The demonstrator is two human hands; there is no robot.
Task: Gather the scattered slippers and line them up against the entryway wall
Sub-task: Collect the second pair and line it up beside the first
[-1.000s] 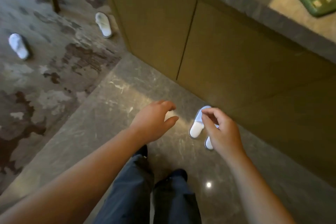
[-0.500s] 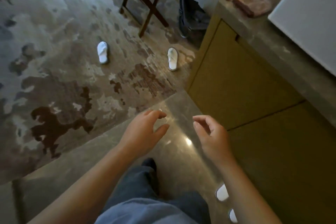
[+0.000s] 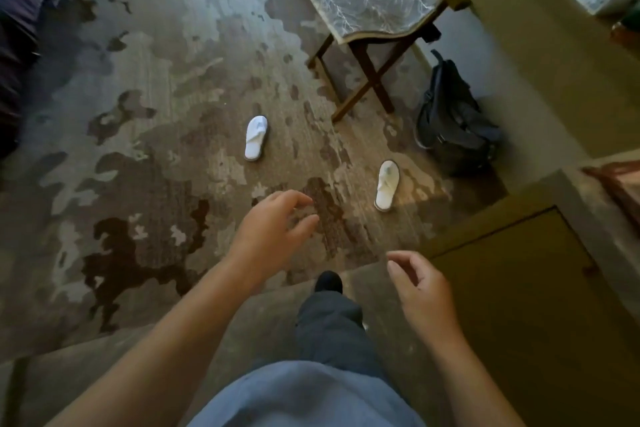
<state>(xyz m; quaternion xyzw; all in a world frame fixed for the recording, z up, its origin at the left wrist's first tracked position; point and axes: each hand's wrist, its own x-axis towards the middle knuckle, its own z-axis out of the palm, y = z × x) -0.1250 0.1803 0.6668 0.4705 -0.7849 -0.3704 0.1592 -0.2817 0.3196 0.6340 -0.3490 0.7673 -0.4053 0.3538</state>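
Note:
Two white slippers lie apart on the patterned carpet ahead of me. The left slipper sits in the middle of the carpet; the right slipper lies nearer the cabinet corner. My left hand is held out over the carpet with fingers spread and nothing in it, short of both slippers. My right hand hangs lower right, fingers loosely curled and apart, also holding nothing.
A folding wooden stand with a marbled top stands beyond the slippers. A dark backpack leans by the wall. The olive cabinet with a stone counter runs along the right. My foot is at the carpet's edge.
My view has swung from the pair of slippers placed by the cabinet up to the carpet. Both hands let go and moved forward; the two loose slippers are now closer.

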